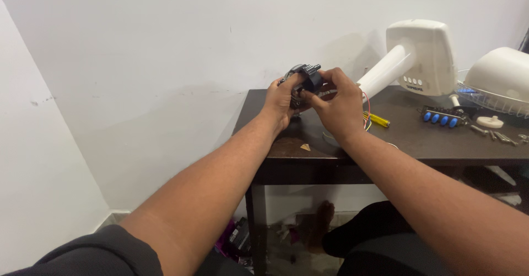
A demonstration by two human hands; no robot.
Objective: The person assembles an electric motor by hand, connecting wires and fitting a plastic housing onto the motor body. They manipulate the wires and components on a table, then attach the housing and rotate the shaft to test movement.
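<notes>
Head view. Dark desk (441,141), landmark.
- Small black motor part (308,76): above the desk's left end, clamped between left hand (282,101) and right hand (337,106), hands pressed together; thin wires (366,111) trail from it.
- Right of it on the desk: yellow tool (378,120), blue-button switch strip (439,116), loose screws (498,135), white fan housing (421,55).
Risk: a tug could strain the wires; a slip would drop the part onto the desk.

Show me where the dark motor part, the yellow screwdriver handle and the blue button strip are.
dark motor part (309,76), head view, its black top
yellow screwdriver handle (378,120), head view, mid handle
blue button strip (439,118), head view, a middle button
</notes>
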